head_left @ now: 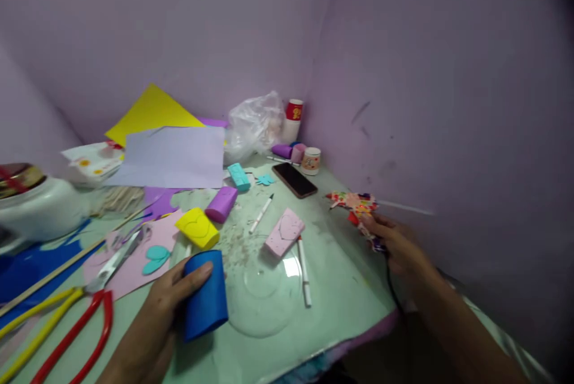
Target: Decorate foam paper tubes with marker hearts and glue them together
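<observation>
Wrapped around a blue paper tube (207,295), my left hand (173,300) has its thumb on the near side. My right hand (389,237) grips a glue gun (359,207) with a colourful patterned cover; its cord (394,291) hangs below. The gun's nozzle points left, near the wall. Close to the left hand lie a yellow tube (198,228) with a heart drawn on it and a purple tube (222,204). A pink tube (285,232) with a drawn outline rests mid-table, partly over a white marker (305,276). Farther back sits a turquoise tube (239,177).
Scissors with yellow handles (58,312) and others with red handles (101,324) lie left, beside turquoise cut-outs (155,259) on pink sheet. A white pot (38,210) stands far left. A phone (295,180), paper cup (311,161) and plastic bag (253,124) are at the back.
</observation>
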`<state>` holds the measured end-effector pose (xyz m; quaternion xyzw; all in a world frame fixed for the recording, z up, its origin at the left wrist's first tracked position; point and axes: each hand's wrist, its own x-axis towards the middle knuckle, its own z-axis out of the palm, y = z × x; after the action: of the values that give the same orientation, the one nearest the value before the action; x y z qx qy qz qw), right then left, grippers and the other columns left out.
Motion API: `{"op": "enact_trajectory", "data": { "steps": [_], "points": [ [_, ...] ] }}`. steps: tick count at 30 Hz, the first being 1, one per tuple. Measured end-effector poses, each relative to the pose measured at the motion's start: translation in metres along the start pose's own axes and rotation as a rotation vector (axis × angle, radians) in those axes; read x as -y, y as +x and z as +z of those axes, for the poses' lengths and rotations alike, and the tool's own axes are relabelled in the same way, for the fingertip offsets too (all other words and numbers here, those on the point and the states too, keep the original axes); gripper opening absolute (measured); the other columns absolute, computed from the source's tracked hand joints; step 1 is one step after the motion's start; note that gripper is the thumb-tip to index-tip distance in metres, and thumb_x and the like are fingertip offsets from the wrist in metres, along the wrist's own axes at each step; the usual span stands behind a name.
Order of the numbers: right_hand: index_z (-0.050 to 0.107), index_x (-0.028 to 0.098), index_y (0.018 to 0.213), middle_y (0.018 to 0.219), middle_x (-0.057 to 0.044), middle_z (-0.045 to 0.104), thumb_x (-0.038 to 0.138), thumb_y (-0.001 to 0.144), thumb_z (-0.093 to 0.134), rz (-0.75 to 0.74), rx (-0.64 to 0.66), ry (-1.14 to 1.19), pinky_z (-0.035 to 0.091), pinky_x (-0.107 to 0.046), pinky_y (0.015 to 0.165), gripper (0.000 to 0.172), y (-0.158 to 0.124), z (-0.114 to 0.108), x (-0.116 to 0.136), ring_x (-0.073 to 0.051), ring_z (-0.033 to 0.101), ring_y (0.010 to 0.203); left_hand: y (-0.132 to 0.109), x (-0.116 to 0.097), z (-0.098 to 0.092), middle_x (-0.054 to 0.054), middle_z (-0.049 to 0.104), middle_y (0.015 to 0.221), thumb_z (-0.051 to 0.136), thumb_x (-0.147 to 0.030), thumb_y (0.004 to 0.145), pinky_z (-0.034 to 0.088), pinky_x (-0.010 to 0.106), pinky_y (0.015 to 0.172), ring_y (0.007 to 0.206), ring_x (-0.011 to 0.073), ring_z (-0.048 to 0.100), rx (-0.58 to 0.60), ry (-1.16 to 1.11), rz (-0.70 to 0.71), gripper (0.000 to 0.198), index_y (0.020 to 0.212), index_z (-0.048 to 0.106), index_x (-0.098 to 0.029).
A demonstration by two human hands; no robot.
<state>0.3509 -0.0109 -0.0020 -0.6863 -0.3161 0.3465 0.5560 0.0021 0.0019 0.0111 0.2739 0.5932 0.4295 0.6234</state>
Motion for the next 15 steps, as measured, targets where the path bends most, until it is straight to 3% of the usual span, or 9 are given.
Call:
{"op": "enact_trajectory", "data": {
  "steps": [5, 11, 13, 14, 15],
  "points": [
    [0.071, 0.014, 0.077, 0.066, -0.003, 0.068, 0.042, 0.061, 0.077, 0.014, 0.003, -0.037, 0.041, -0.019, 0.044, 0.034, 0.005, -0.006, -0.01, -0.012, 0.057, 0.054, 0.009, 0.001, -0.002, 0.006, 0.071, 0.065, 0.08, -0.028, 0.051, 0.053, 0.029, 0.049, 0.056, 0.0224, 0.064, -0.014, 0.028, -0.01, 0.042, 0.089, 0.066, -0.016],
    [0.073, 0.014, 0.081, 0.081, -0.008, 0.073, 0.047, 0.071, 0.069, 0.012, 0.237, -0.156, 0.05, -0.03, 0.061, 0.035, -0.002, -0.002, -0.002, -0.022, 0.067, 0.073, -0.006, -0.005, 0.003, 0.007, 0.07, 0.067, 0.079, -0.031, 0.052, 0.05, 0.027, 0.053, 0.061, 0.0214, 0.064, 0.023, -0.017, 0.054, 0.04, 0.086, 0.067, -0.013],
    [0.074, 0.017, 0.085, 0.089, -0.011, 0.074, 0.049, 0.071, 0.068, -0.061, 0.199, -0.382, 0.05, -0.036, 0.067, 0.036, -0.011, 0.001, 0.011, -0.03, 0.066, 0.085, -0.011, -0.005, 0.004, 0.008, 0.07, 0.073, 0.079, -0.036, 0.052, 0.049, 0.028, 0.055, 0.065, 0.0212, 0.064, 0.054, -0.015, 0.08, 0.045, 0.088, 0.067, -0.013],
    [0.074, 0.017, 0.079, 0.09, -0.013, 0.073, 0.048, 0.065, 0.072, -0.154, 0.08, -0.512, 0.049, -0.039, 0.069, 0.034, -0.019, 0.005, 0.019, -0.034, 0.065, 0.089, -0.012, -0.004, 0.004, 0.008, 0.071, 0.076, 0.079, -0.039, 0.052, 0.05, 0.029, 0.057, 0.069, 0.0225, 0.064, 0.068, -0.023, 0.084, 0.048, 0.091, 0.067, -0.013],
    [0.073, 0.018, 0.088, 0.101, -0.014, 0.071, 0.047, 0.069, 0.07, -0.274, 0.032, -0.59, 0.048, -0.041, 0.076, 0.035, -0.029, 0.01, 0.026, -0.035, 0.062, 0.098, -0.012, -0.003, 0.004, 0.008, 0.071, 0.079, 0.079, -0.041, 0.053, 0.049, 0.029, 0.059, 0.072, 0.023, 0.064, 0.074, -0.031, 0.087, 0.05, 0.092, 0.067, -0.013]
  ]
}}
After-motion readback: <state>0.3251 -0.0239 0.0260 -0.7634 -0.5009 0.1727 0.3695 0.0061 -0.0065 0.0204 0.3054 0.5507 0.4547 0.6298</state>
